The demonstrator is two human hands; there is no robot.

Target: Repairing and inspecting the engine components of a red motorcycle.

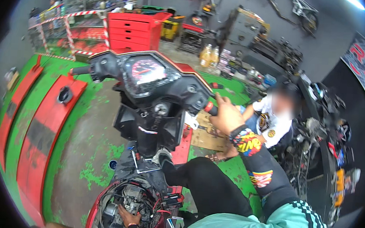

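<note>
A scooter with a black handlebar cover (122, 73) and a lit dash (148, 71) stands in front of me. My right hand (228, 116) is wrapped round the red-and-black right handlebar grip (211, 108), fingers reaching toward the lever. Low in the picture, my left hand (128, 217) lies with fingers apart on the exposed engine (131, 198) inside the open body; its forearm is mostly cut off by the lower edge. Silver tools (148, 170) rest on the footboard near my shoe (162, 154). Cables and a black-and-red part (171, 201) sit beside the engine bay.
At right a person in a white shirt (275, 120) sits close to my right arm, beside cardboard (206, 134). Red ramps (47, 134) lie on the left floor. Behind stand a red tool chest (133, 32) and glass cases (86, 33). Parts (310, 135) crowd the right wall.
</note>
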